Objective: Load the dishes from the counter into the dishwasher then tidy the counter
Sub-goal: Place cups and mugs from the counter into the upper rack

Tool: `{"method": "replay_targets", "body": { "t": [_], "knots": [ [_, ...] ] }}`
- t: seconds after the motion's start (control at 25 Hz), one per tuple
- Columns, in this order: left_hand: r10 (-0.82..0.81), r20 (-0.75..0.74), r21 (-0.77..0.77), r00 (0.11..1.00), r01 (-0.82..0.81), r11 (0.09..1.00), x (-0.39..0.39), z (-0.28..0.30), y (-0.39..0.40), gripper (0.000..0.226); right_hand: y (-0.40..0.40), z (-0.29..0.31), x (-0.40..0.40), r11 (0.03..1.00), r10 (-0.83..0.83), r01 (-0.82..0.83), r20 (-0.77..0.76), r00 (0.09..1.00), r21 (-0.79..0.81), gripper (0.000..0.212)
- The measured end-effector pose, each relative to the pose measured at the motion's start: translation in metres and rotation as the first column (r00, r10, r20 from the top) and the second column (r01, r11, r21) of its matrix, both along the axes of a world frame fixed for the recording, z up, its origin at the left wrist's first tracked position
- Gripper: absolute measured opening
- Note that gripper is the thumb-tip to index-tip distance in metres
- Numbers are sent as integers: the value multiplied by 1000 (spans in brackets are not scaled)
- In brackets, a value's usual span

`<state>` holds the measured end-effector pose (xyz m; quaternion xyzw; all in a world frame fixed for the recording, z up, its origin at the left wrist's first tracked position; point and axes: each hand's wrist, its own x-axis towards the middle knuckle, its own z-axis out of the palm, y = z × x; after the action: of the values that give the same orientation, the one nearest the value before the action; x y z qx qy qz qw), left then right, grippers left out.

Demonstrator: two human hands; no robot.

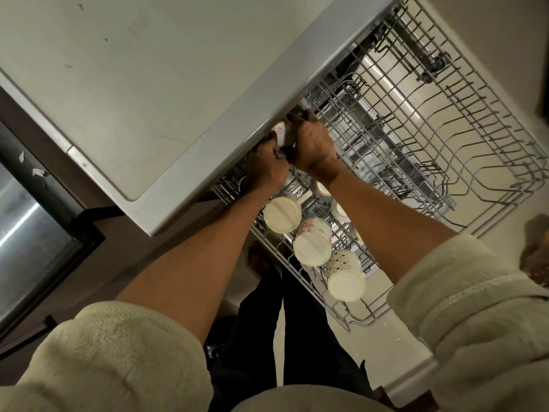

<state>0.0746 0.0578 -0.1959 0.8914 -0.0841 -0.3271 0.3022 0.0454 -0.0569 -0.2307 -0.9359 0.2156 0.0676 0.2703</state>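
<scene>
Mug [281, 135] is gripped by both hands, left [267, 168] and right [312, 150], fingers curled round it, at the rack's [386, 307] far edge under the tabletop [133, 93] lip, where it could be knocked against that overhang or seated crookedly.

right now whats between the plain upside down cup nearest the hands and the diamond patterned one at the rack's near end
In the head view, one upside-down cup with red markings sits between the plain cup and the diamond-patterned cup, all in a row in the upper rack.
</scene>
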Motion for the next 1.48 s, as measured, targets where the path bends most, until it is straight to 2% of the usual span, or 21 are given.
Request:
{"method": "replay_targets", "body": {
  "t": [0.08,0.2,0.28,0.36,0.48,0.56,0.64,0.76,0.84,1.0,1.2,1.36,1.48],
  "knots": [
    [-48,-5,22,999,48,999,4,-1,0,53,2,-2,1,998,49,-48,31,998,-40,43],
    [-106,-76,53,992,110,993,9,-1,0,58,4,-3,8,999,-33,33,55,998,-9,18],
    [-145,-125,100,982,158,982,11,-6,2,56,7,-3,12,991,-128,126,44,991,47,11],
    [-196,-142,152,970,217,964,10,-6,4,64,8,-2,14,986,-156,154,26,987,71,11],
    [-254,-71,80,965,259,963,6,-3,9,85,6,4,10,993,-97,94,33,995,67,21],
    [-257,15,31,966,256,966,2,-1,15,88,6,10,1,1000,-27,28,-27,999,13,44],
    [-306,68,67,950,302,951,0,-5,22,86,9,13,-10,996,8,-12,-47,999,-86,58],
    [-445,125,180,887,421,889,-1,-12,26,85,20,10,-25,969,134,-145,-69,989,-201,53],
    [-467,131,207,875,436,876,1,-13,24,85,24,8,-28,955,168,-187,-101,981,-232,51],
    [-464,80,195,882,443,875,1,-5,25,87,21,15,-30,972,143,-160,-111,984,-174,50],
    [-446,78,206,891,424,882,-16,24,42,85,34,44,-64,983,63,-97,-212,975,-154,71],
    [-498,55,232,865,474,849,-41,53,64,85,60,69,-103,991,97,-120,-272,957,-67,83],
    [-567,79,277,820,528,803,-57,73,84,85,88,96,-118,986,140,-160,-263,955,-54,86]
  ]
}}
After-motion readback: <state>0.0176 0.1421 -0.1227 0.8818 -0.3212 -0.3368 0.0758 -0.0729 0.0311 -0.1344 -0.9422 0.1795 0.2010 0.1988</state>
